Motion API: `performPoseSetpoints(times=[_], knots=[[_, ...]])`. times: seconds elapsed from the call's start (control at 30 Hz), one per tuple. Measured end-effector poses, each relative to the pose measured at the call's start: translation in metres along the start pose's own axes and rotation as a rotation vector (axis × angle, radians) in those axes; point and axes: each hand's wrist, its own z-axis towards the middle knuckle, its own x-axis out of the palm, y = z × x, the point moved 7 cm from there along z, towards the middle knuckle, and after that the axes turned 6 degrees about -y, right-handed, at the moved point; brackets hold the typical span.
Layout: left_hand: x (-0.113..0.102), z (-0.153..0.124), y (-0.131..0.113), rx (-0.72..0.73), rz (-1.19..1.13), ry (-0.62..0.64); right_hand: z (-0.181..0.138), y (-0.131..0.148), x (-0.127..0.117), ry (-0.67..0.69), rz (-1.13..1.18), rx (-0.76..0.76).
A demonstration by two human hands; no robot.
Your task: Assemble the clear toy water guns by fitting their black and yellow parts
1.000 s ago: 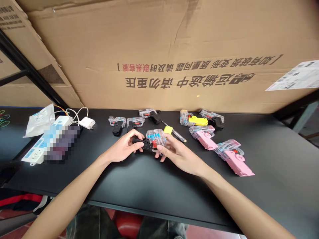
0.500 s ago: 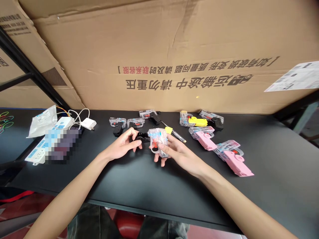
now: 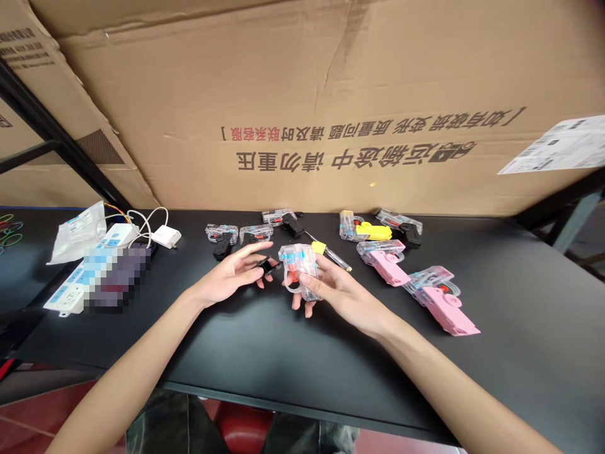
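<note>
Over the middle of the black table, my right hand [image 3: 338, 287] grips a clear plastic toy water gun [image 3: 299, 265] with blue and orange parts inside. My left hand [image 3: 236, 271], just left of it, pinches a small black plastic piece [image 3: 267, 265] between thumb and fingers. A narrow gap separates the black piece from the clear gun. Behind my left hand lie clear toy guns with black grips, one of them a black-gripped toy gun [image 3: 222, 239]. A screwdriver [image 3: 338, 260] lies just behind my right hand, partly hidden by it.
On the right lie a yellow-gripped toy gun [image 3: 373, 231], a pink-gripped toy gun [image 3: 451, 309] and others. A power strip [image 3: 70, 290], a white charger [image 3: 167, 236] and a plastic bag [image 3: 78, 233] occupy the left. A cardboard sheet [image 3: 283, 75] stands along the back edge.
The black piece has turned in my left hand and moved away from the clear gun. Some left fingers have straightened. My right hand holds the gun in nearly the same place.
</note>
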Motion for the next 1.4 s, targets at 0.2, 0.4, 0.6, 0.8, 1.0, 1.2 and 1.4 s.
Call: performPoseSetpoints(times=[0.2,0.4,0.6,0.8,1.0,1.2,1.4], knots=[[0.012,-0.003,0.006,-0.038,0.056,0.111,0.002,-0.005,0.001,0.023,-0.007,-0.007],[0.012,-0.003,0.004,-0.013,0.158,-0.016,0.0,-0.009,0.004,-0.007,-0.08,-0.032],[0.013,-0.004,-0.005,0.03,0.024,-0.075,-0.001,-0.01,0.006,-0.079,-0.159,-0.044],[0.019,-0.002,-0.004,0.108,-0.006,-0.001,0.001,-0.011,0.005,-0.081,-0.172,-0.063],[0.024,-0.002,-0.001,0.076,0.007,0.006,0.001,-0.012,0.005,-0.085,-0.186,-0.039],[0.027,-0.004,-0.004,0.085,0.09,0.001,0.001,-0.015,0.004,-0.096,-0.215,-0.03],[0.03,-0.003,0.002,0.121,0.157,0.034,-0.001,-0.019,0.006,-0.04,-0.28,-0.056]])
